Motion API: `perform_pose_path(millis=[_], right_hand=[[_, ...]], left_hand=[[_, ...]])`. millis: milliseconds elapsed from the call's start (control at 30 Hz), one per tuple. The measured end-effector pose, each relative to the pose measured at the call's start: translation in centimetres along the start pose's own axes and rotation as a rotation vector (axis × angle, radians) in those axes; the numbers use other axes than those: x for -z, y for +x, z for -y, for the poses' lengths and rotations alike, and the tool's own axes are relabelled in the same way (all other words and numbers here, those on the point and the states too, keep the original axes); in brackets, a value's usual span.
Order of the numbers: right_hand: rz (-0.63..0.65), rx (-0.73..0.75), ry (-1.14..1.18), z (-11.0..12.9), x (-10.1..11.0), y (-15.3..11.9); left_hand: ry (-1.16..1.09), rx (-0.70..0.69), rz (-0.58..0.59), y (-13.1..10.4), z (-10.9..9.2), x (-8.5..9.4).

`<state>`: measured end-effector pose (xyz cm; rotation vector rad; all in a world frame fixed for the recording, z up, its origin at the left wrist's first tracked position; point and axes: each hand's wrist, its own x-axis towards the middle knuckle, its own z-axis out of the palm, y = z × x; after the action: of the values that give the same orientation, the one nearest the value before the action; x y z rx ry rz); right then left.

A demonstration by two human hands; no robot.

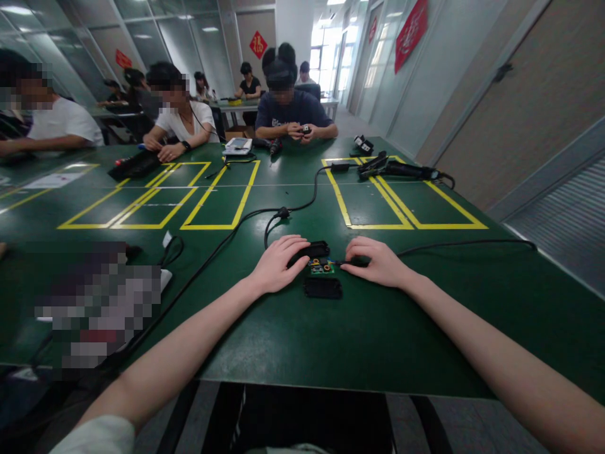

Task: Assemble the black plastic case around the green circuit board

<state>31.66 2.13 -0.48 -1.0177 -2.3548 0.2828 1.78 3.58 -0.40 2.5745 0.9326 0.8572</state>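
Head view: we have both bare hands low over the green table [265, 343], working around a small circuit board [322, 267] that lies between them. Our left hand [280, 265] arches, moderately narrow, over the left part of one black casing half [320, 248], thumb by the board's left end; whether it grips the shell or only rests there, we cannot tell. Our right hand [380, 261] is narrow, thumb and forefinger pinching a black cable [466, 244] just beside the board, where thin coloured wires meet its right end. Second casing half [322, 289] lies apart on the near side of the board.

Handling notes, our judgement: best to take the cable by its thick jacket, since a tug on the thin wires could strain their joints. Slack toward the right edge of the table should spare us any drag. We would steady the board by its edges, fingertips off the raised components, and move cable and board together, slowly. The near shell is light-looking and could be nudged; a clear wrist path helps. Beyond, a black power plug [283, 213] lies well apart from the board.
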Motion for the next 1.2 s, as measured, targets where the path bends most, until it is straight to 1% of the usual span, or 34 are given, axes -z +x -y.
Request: perform_pose_path(millis=[100,167,333,467,633,767,900,1033,1200], right_hand=[[-0.001,-0.004,0.009,0.1,-0.3,0.0],[0.0,-0.016,0.003,0.2,-0.3,0.0],[0.011,-0.074,-0.038,0.4,-0.6,0.1],[0.042,-0.105,-0.072,0.6,-0.7,0.2],[0.113,-0.133,-0.146,0.8,-0.6,0.1],[0.174,-0.179,-0.236,0.9,-0.6,0.2],[0.231,-0.204,-0.278,1.2,-0.6,0.4],[0.265,-0.226,-0.283,1.7,-0.4,0.5],[0.289,-0.256,-0.263,2.3,-0.2,0.5]], left_hand=[[0.021,0.033,-0.05,-0.1,-0.1,0.0],[0.04,0.048,-0.044,-0.3,-0.1,0.1],[0.044,0.032,0.061,-0.5,0.7,0.7],[0.074,0.01,0.111,-0.6,1.4,1.1],[0.094,-0.005,0.186,-0.4,2.0,1.3],[0.096,0.028,0.23,-0.2,2.1,1.4],[0.069,0.077,0.227,-0.1,2.0,1.5],[0.043,0.09,0.216,-0.2,1.8,1.5],[0.099,0.097,0.181,-0.3,1.7,1.8]])
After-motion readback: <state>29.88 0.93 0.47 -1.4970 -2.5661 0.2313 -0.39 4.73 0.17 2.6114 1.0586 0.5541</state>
